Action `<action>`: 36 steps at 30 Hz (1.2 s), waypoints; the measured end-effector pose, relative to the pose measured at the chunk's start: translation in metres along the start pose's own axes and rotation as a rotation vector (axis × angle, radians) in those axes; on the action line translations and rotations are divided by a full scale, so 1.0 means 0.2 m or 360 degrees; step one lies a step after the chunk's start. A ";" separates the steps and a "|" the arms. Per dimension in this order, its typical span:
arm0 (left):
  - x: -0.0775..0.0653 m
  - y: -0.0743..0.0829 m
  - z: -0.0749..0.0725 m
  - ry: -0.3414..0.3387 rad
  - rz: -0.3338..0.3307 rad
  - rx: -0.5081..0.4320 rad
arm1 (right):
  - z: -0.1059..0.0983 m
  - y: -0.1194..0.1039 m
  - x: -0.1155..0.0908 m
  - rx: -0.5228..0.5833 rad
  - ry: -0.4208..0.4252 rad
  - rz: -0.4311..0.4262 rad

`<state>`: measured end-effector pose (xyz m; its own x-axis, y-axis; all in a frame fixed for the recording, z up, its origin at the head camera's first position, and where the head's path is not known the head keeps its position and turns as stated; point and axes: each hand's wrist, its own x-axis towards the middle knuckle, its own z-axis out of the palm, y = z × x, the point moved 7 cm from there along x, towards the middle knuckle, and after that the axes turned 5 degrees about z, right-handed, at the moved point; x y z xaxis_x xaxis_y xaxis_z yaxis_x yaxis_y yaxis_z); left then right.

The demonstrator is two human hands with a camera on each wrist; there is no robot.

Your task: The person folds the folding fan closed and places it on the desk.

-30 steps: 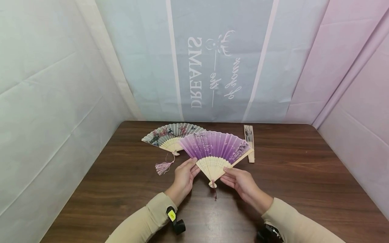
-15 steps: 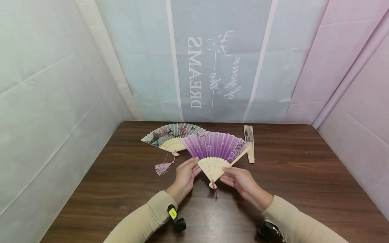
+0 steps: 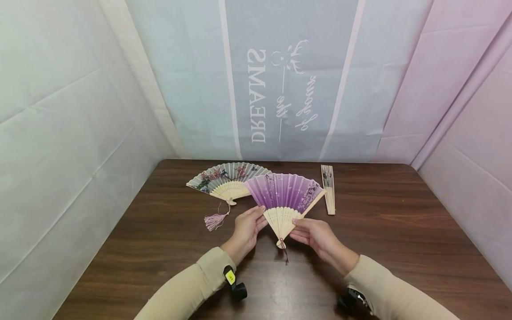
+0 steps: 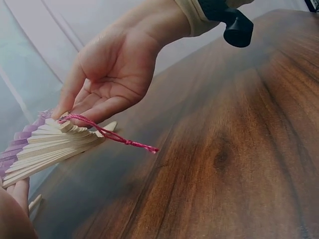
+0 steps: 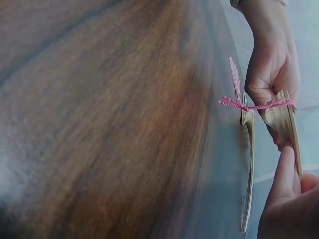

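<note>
In the head view, a purple folding fan [image 3: 286, 191] with blossom print is spread in front of me, pale ribs downward, raised over the table. My left hand [image 3: 246, 229] pinches its left edge, thumb on the front face. On the opposite edge my right hand [image 3: 318, 238] pinches the ribs near the outer guard stick. A short red cord [image 4: 109, 129] hangs from the pivot. Seen from the right wrist, the ribs [image 5: 281, 119] stand almost edge-on between both hands. Some fingers are hidden behind the fan.
A grey floral fan [image 3: 230, 180] lies spread at the back left, partly overlapped by the purple one, its pink tassel [image 3: 216, 220] toward me. A folded fan [image 3: 329, 191] lies at the back right. Fabric walls [image 3: 200, 89] surround the brown table [image 3: 384, 231].
The purple fan's spread has narrowed slightly. My left hand has shifted a little to the right with its edge, while the right hand has barely moved. Both other fans lie as before.
</note>
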<state>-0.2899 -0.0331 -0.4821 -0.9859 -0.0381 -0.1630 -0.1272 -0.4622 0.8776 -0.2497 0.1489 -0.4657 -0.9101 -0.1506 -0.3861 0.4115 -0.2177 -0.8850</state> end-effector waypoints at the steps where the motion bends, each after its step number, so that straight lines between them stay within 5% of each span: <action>1: 0.00 0.00 0.00 0.0004 -0.0006 0.0007 | 0.00 0.00 0.00 -0.0002 -0.0002 -0.0001; 36: 0.01 -0.02 0.03 -0.0106 -0.0038 0.0133 | 0.01 0.02 0.02 -0.0154 -0.0044 -0.0006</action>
<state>-0.2912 -0.0265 -0.4829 -0.9871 0.0323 -0.1566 -0.1568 -0.3866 0.9088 -0.2510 0.1459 -0.4700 -0.9093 -0.1766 -0.3768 0.4004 -0.1246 -0.9078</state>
